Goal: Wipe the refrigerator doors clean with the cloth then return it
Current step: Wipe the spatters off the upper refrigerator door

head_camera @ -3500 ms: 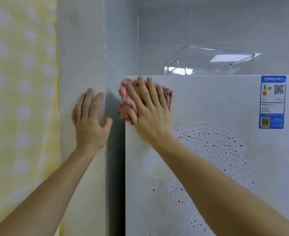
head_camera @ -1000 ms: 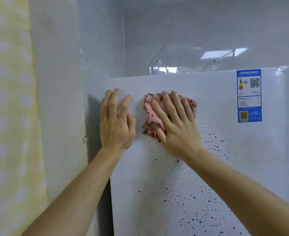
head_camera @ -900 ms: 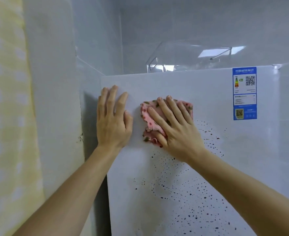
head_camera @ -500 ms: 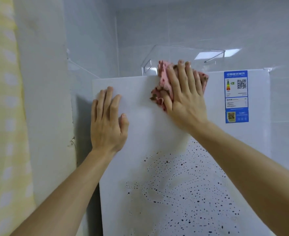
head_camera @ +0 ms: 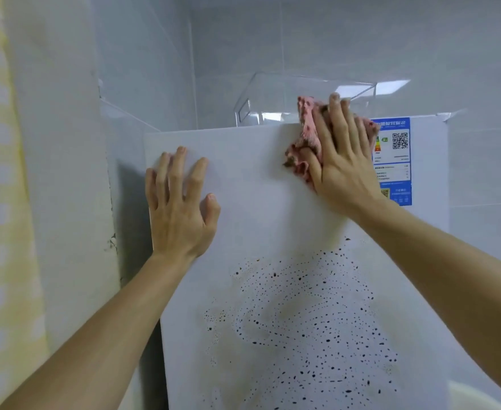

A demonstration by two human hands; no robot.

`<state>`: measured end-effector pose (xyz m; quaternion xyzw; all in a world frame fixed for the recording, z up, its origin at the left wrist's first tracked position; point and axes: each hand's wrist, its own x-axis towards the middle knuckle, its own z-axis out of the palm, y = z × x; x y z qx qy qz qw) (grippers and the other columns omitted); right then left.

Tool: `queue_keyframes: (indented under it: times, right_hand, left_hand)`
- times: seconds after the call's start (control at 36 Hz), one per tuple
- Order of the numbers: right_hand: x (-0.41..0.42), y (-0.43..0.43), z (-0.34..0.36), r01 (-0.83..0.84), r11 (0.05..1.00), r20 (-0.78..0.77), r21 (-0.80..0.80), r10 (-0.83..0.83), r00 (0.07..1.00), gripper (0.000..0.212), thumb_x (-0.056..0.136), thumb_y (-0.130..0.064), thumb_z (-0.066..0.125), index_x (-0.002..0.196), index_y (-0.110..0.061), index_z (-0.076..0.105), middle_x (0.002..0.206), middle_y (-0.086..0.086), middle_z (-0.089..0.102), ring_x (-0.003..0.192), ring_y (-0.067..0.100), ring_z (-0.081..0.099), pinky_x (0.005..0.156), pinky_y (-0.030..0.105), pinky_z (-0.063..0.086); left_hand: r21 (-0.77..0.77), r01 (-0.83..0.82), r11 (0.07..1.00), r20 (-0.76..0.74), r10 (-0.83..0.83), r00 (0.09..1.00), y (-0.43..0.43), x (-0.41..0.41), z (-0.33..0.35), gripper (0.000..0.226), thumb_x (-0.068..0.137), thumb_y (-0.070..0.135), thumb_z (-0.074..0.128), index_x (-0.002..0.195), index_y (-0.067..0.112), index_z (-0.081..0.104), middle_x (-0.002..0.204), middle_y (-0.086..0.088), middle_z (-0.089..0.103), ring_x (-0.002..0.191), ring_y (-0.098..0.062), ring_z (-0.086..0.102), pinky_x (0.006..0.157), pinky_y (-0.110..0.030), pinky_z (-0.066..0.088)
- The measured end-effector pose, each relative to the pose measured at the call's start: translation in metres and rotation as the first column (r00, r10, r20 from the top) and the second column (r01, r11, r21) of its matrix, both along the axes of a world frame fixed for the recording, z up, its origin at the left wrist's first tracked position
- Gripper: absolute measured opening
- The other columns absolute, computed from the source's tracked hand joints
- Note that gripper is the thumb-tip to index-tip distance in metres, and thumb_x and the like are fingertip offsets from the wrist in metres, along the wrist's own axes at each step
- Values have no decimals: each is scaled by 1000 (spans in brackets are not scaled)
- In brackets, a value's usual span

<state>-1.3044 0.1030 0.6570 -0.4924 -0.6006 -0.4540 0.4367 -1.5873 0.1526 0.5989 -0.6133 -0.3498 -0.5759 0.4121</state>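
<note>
The white refrigerator door (head_camera: 258,179) fills the middle of the view. Dark speckled droplets (head_camera: 302,329) cover its lower part, while the band above them is clean. My right hand (head_camera: 343,161) presses a crumpled pink cloth (head_camera: 304,143) flat against the door's top edge, its fingers straight and reaching over the rim. My left hand (head_camera: 181,208) rests flat on the door near its upper left corner, fingers spread.
A blue energy label (head_camera: 397,161) is stuck at the door's upper right, just beside the cloth. A clear plastic box (head_camera: 272,99) stands on top of the refrigerator. A white wall (head_camera: 66,173) and a yellow checked curtain (head_camera: 3,232) close in on the left.
My right hand has slid the cloth up and to the right along the door's top, toward the blue label. My left hand stays flat on the door at the left.
</note>
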Motion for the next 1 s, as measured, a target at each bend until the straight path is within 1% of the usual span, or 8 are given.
queue_keyframes:
  times: [0.17, 0.33, 0.47, 0.61, 0.72, 0.78, 0.86, 1.0]
  right_hand:
    - [-9, 6, -27, 19, 999, -39, 48, -17, 999, 71, 109, -52, 21, 167, -12, 15, 175, 11, 8, 162, 31, 3, 132, 49, 1]
    - [3, 4, -90, 23, 996, 177, 81, -37, 984, 67, 111, -54, 24, 167, -18, 20, 174, 11, 13, 162, 33, 9, 132, 47, 0]
    - [24, -1, -88, 30, 999, 326, 42, -42, 944, 68, 110, -55, 30, 167, -18, 20, 174, 10, 14, 162, 32, 10, 132, 49, 5]
    - [38, 1, -49, 66, 993, 114, 100, -77, 990, 66, 110, -51, 30, 166, -18, 23, 173, 10, 17, 161, 33, 14, 132, 47, 6]
    - [36, 1, -24, 51, 995, -99, 88, -42, 994, 66, 109, -52, 28, 168, -23, 18, 175, 5, 11, 162, 28, 5, 130, 39, -9]
    - [31, 3, -27, 46, 994, -168, 99, -29, 985, 65, 109, -51, 30, 168, -25, 18, 176, 4, 11, 163, 27, 4, 130, 41, -8]
    - [31, 5, -44, 34, 993, -137, 115, -18, 990, 65, 109, -49, 33, 167, -22, 19, 175, 7, 12, 162, 30, 6, 132, 47, 0]
    - [53, 0, -100, 39, 995, 106, 93, -48, 993, 65, 111, -53, 29, 166, -19, 23, 174, 10, 16, 162, 33, 9, 131, 54, 10]
  left_hand:
    - [34, -7, 999, 11, 7, 1000, 5, 1, -4, 58, 99, 27, 48, 154, 14, 47, 166, -15, 36, 155, -41, 27, 128, -60, 15]
    - [6, 9, 1000, 41, -10, 999, 1, 8, -4, 58, 97, 29, 50, 153, 15, 47, 166, -15, 35, 156, -39, 24, 128, -62, 12]
    - [15, 40, 999, 31, -40, 999, -5, 28, -3, 56, 94, 26, 53, 149, 17, 53, 164, -18, 35, 152, -35, 28, 124, -64, 11]
    - [37, 40, 998, 38, -41, 998, -4, 36, -4, 56, 93, 24, 54, 148, 14, 55, 161, -18, 42, 150, -37, 32, 125, -62, 17]
    - [49, 36, 998, 33, -38, 999, -3, 36, -5, 56, 93, 24, 55, 148, 14, 56, 160, -18, 43, 150, -38, 33, 125, -61, 17]
    - [50, 36, 998, 39, -38, 999, -2, 37, -6, 56, 94, 23, 55, 149, 14, 55, 161, -18, 42, 151, -39, 33, 125, -62, 17]
    - [45, 43, 998, 52, -46, 998, -3, 40, -6, 57, 93, 22, 56, 149, 13, 54, 161, -19, 41, 151, -40, 33, 126, -63, 15]
    - [32, 53, 998, 87, -55, 995, -6, 48, -7, 57, 91, 19, 54, 148, 12, 55, 160, -19, 42, 151, -40, 32, 126, -62, 13]
